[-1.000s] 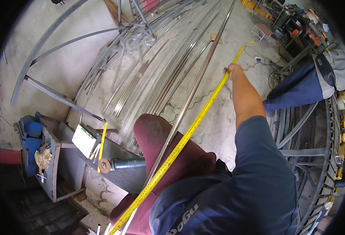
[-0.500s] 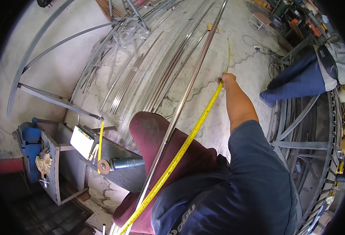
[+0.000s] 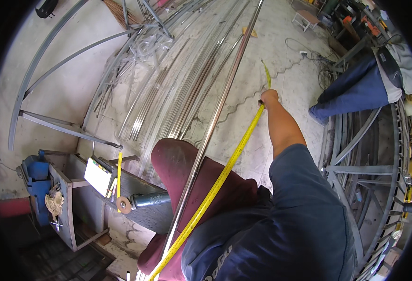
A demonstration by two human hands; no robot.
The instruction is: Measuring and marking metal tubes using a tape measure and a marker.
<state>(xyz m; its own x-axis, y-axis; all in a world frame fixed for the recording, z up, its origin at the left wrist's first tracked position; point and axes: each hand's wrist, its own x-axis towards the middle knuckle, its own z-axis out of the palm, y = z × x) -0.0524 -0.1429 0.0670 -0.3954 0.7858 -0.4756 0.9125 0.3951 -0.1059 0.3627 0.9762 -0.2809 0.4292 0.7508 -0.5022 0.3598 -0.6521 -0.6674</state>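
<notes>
My right hand (image 3: pixel 269 96) is stretched far forward at the end of my extended arm, its fingers closed round a yellow tape measure (image 3: pixel 220 180). The blade runs from there back across my lap to the lower left edge. A short length of it sticks out past my fist, over the floor. A small dark bit shows at my fingers, too small to name. Beside the tape, a long shiny metal tube (image 3: pixel 215 117) slants over my thigh, close to the blade at the lower end. My left hand is out of view.
Many metal tubes (image 3: pixel 187 79) lie along the floor. At the left, an angle grinder (image 3: pixel 147 200) rests on a dark surface near a white pad (image 3: pixel 98 176) and a yellow ruler (image 3: pixel 119 174). A person in blue trousers (image 3: pixel 356 86) stands at the right, near a metal rack (image 3: pixel 363 169).
The tape's free end beyond my right hand looks shorter and leans more to the left. My hand stays closed on the blade, and the whole view has shifted slightly.
</notes>
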